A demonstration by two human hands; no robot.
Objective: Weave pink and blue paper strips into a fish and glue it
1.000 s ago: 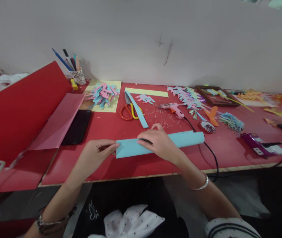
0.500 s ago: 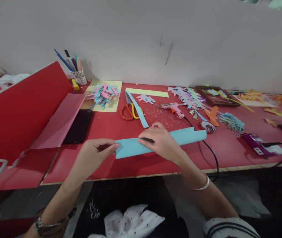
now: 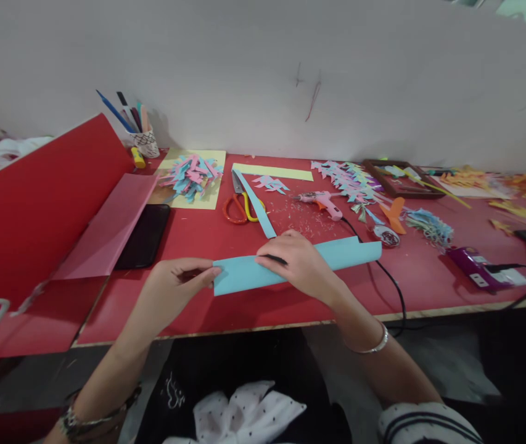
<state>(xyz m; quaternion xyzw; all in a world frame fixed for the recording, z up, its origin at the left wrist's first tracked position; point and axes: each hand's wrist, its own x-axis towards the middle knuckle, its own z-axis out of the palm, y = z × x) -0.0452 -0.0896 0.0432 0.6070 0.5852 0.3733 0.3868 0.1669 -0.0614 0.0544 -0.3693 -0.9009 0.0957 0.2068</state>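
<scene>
A folded light-blue paper strip [image 3: 239,274] is held level just above the near part of the table. My left hand [image 3: 177,287] pinches its left end between thumb and fingers. Across the middle of the strip lies my right hand [image 3: 297,262], closed on the paper, with a dark slender thing [image 3: 275,259] between thumb and fingers that I cannot make out clearly. A narrow blue paper piece [image 3: 256,203] lies beyond my right hand, partly over the scissors [image 3: 239,206] with red and yellow handles.
Behind are a pile of pink and blue paper cuttings [image 3: 193,176], a pink glue gun [image 3: 322,200] and fringed paper [image 3: 343,179]. On the left stand a red board [image 3: 41,209], pink paper [image 3: 105,228], a black phone [image 3: 145,237] and a pen cup [image 3: 146,143]. A purple box [image 3: 475,268] lies right.
The view has shifted very slightly. Both hands keep the same hold on the blue paper strip, with no clear movement.
</scene>
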